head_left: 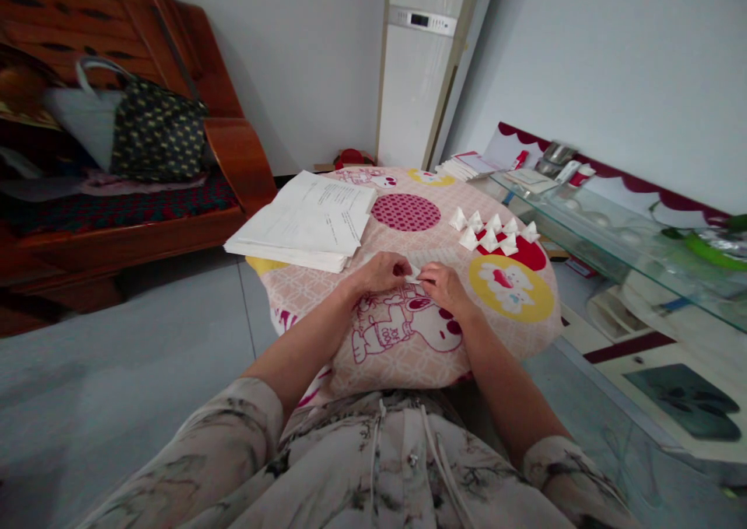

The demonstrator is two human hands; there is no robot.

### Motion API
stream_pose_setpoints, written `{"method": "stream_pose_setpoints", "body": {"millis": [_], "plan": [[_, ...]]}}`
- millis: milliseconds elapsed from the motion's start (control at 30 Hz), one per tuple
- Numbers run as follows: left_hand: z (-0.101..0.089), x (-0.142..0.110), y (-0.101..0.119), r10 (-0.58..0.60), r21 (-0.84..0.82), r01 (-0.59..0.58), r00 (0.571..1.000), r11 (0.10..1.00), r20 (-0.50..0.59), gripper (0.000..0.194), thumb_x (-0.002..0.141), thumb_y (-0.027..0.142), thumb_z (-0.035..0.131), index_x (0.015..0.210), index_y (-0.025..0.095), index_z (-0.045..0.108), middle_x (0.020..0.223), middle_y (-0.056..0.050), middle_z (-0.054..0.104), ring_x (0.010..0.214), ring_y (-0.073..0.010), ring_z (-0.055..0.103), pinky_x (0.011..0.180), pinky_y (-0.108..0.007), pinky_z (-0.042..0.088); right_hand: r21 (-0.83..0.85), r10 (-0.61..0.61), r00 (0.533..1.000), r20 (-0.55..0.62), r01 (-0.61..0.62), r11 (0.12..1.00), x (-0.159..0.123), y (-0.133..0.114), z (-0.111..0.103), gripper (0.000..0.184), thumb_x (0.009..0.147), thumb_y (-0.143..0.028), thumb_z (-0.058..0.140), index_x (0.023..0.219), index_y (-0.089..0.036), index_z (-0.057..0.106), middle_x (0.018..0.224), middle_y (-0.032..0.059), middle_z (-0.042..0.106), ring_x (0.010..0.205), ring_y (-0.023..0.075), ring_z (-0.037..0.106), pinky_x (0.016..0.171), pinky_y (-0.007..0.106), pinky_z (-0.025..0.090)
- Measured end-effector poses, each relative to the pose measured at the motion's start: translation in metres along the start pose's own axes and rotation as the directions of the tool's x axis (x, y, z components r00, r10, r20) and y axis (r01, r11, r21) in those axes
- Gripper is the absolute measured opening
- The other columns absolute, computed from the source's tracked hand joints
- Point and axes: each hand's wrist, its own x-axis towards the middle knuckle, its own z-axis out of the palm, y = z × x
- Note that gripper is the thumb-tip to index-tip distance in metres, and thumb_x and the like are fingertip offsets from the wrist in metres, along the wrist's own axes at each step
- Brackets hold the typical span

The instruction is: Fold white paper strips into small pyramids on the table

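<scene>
Between my two hands is a small folded piece of white paper (pixel 414 275), held just above the patterned tablecloth. My left hand (pixel 385 272) pinches its left side, and my right hand (pixel 442 286) grips its right side with fingers closed. Parts of the paper are hidden behind the fingers. Several small folded white paper pieces (pixel 489 240) with pointed tips stand in rows at the right of the table. A thick stack of printed paper sheets (pixel 303 222) lies to the left, beyond my left hand.
A round table under a pink patterned tablecloth (pixel 327 350) is in front of me. Along the right wall runs a glass-topped cabinet (pixel 630 241) with small items on it. A wooden bench (pixel 233 148) with a dark patterned bag (pixel 157 128) stands at left, a white air conditioner (pixel 414 85) behind.
</scene>
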Motion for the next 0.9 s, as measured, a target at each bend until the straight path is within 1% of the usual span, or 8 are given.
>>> {"method": "stream_pose_setpoints", "body": {"millis": [100, 200, 267, 367, 467, 600, 767, 900], "plan": [[-0.001, -0.001, -0.001, -0.012, 0.015, 0.012, 1.0, 1.0, -0.002, 0.024, 0.074, 0.019, 0.073, 0.096, 0.011, 0.075, 0.084, -0.004, 0.072, 0.071, -0.0133, 0.062, 0.068, -0.023, 0.047, 0.098, 0.077, 0.997, -0.015, -0.075, 0.992, 0.002, -0.003, -0.004, 0.015, 0.081, -0.01, 0.067, 0.078, -0.019, 0.079, 0.084, 0.0063, 0.073, 0.081, 0.0197, 0.066, 0.079, 0.032, 0.05], [-0.001, 0.0, -0.001, -0.033, 0.061, 0.035, 0.999, 0.998, -0.033, 0.014, 0.075, 0.018, 0.071, 0.087, 0.012, 0.077, 0.082, -0.004, 0.073, 0.071, -0.0136, 0.061, 0.068, -0.023, 0.045, 0.165, 0.187, 0.982, -0.037, -0.178, 0.97, 0.004, -0.006, -0.006, 0.012, 0.08, -0.015, 0.068, 0.076, -0.019, 0.079, 0.081, 0.0041, 0.074, 0.077, 0.0186, 0.067, 0.075, 0.029, 0.05], [-0.002, 0.002, -0.001, -0.062, 0.061, 0.065, 0.997, 0.996, -0.04, 0.011, 0.077, 0.018, 0.068, 0.081, 0.013, 0.078, 0.077, -0.003, 0.072, 0.07, -0.0137, 0.061, 0.069, -0.024, 0.044, 0.193, 0.28, 0.958, -0.063, -0.264, 0.945, 0.005, -0.007, -0.005, 0.013, 0.079, -0.016, 0.067, 0.076, -0.019, 0.079, 0.079, 0.0021, 0.075, 0.074, 0.0183, 0.067, 0.073, 0.029, 0.05], [-0.003, 0.004, -0.003, -0.122, 0.045, 0.124, 0.991, 0.991, -0.049, 0.014, 0.08, 0.02, 0.067, 0.076, 0.013, 0.078, 0.07, -0.002, 0.071, 0.064, -0.0127, 0.059, 0.066, -0.024, 0.041, 0.251, 0.406, 0.91, -0.079, -0.376, 0.892, 0.007, -0.007, -0.003, 0.016, 0.078, -0.018, 0.066, 0.082, -0.02, 0.081, 0.081, 0.0013, 0.078, 0.075, 0.0195, 0.069, 0.072, 0.029, 0.051], [-0.003, 0.006, -0.004, -0.173, 0.052, 0.176, 0.983, 0.983, -0.064, 0.016, 0.08, 0.021, 0.064, 0.074, 0.014, 0.078, 0.067, -0.002, 0.071, 0.061, -0.0119, 0.056, 0.064, -0.024, 0.04, 0.306, 0.481, 0.875, -0.058, -0.443, 0.843, 0.011, -0.006, -0.001, 0.021, 0.076, -0.016, 0.065, 0.09, -0.018, 0.081, 0.083, 0.003, 0.079, 0.075, 0.02, 0.07, 0.071, 0.029, 0.053], [-0.003, 0.006, 0.0, -0.244, 0.064, 0.249, 0.967, 0.966, -0.079, 0.017, 0.079, 0.022, 0.064, 0.072, 0.015, 0.078, 0.065, -0.001, 0.069, 0.061, -0.0121, 0.056, 0.063, -0.024, 0.039, 0.327, 0.501, 0.864, -0.052, -0.46, 0.826, 0.014, -0.004, 0.001, 0.023, 0.075, -0.015, 0.066, 0.092, -0.017, 0.081, 0.084, 0.0048, 0.08, 0.075, 0.0205, 0.071, 0.071, 0.029, 0.054], [-0.006, 0.007, 0.006, -0.341, 0.083, 0.347, 0.937, 0.934, -0.079, 0.015, 0.078, 0.023, 0.068, 0.07, 0.016, 0.079, 0.058, -0.001, 0.066, 0.061, -0.0127, 0.055, 0.062, -0.023, 0.039, 0.318, 0.488, 0.87, -0.067, -0.445, 0.837, 0.015, -0.002, 0.001, 0.02, 0.074, -0.015, 0.067, 0.09, -0.016, 0.08, 0.08, 0.0042, 0.078, 0.074, 0.0209, 0.071, 0.071, 0.029, 0.054], [-0.008, 0.007, 0.01, -0.378, 0.118, 0.385, 0.922, 0.915, -0.081, 0.015, 0.079, 0.023, 0.069, 0.072, 0.015, 0.08, 0.057, -0.001, 0.065, 0.061, -0.0132, 0.056, 0.061, -0.024, 0.04, 0.299, 0.482, 0.874, -0.064, -0.444, 0.844, 0.015, 0.0, 0.001, 0.021, 0.075, -0.015, 0.067, 0.091, -0.015, 0.08, 0.077, 0.0033, 0.077, 0.071, 0.0196, 0.069, 0.069, 0.028, 0.053]]}}
